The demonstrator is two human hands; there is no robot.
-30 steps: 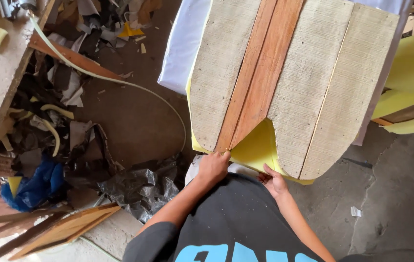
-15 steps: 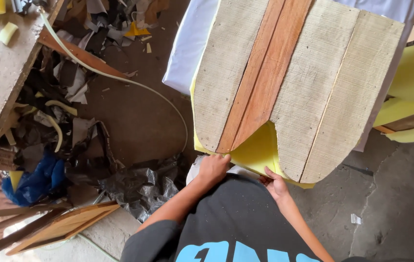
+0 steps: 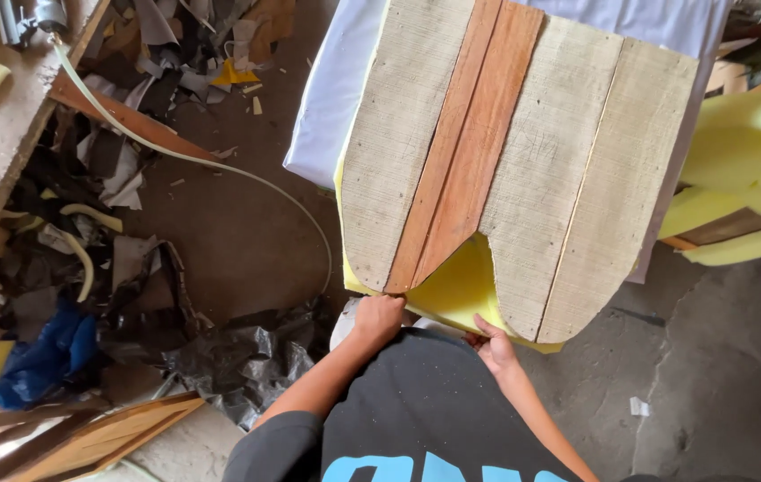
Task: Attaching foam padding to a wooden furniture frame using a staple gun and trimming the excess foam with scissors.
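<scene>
Both hands (image 3: 434,332) grip yellow foam (image 3: 456,290) under rough planks (image 3: 523,170).

A flat wooden panel of pale and reddish planks (image 3: 523,161) is lying over a sheet of yellow foam (image 3: 456,290). The left hand (image 3: 379,318) is gripping the foam's near edge below the reddish plank; the right hand (image 3: 493,346) is pinching that same edge further right. Dark scraps (image 3: 122,268) are littering the floor.
</scene>
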